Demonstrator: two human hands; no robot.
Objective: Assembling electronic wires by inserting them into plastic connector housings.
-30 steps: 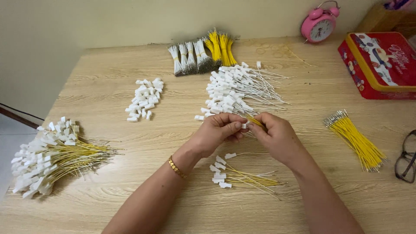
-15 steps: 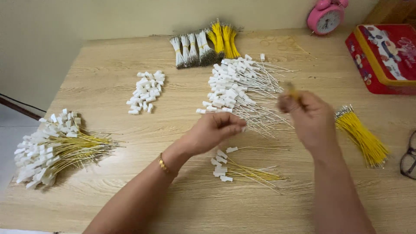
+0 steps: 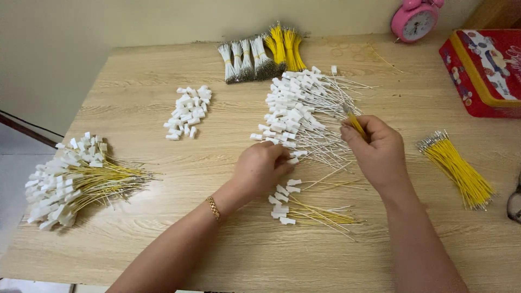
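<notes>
- right hand (image 3: 374, 152): pinching thin yellow wire (image 3: 355, 123), tip toward 11 o'clock
- left hand (image 3: 261, 168): fingers curled on pile of white-plug white wires (image 3: 304, 108)
- pale wooden surface (image 3: 217, 244)

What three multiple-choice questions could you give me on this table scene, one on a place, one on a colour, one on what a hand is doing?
1. Where is the pink alarm clock?
A. far right corner
B. near left edge
C. table centre

2. What colour is the wire in the right hand?
A. white
B. yellow
C. red

3. What is the left hand doing?
A. lifted off the table
B. holding the clock
C. down at the pile of white-tagged wires

Answers: 1 A, it stands by the red tin; 2 B, a yellow wire is pinched between the fingers; 3 C, its fingertips meet the pile's near edge.
</notes>
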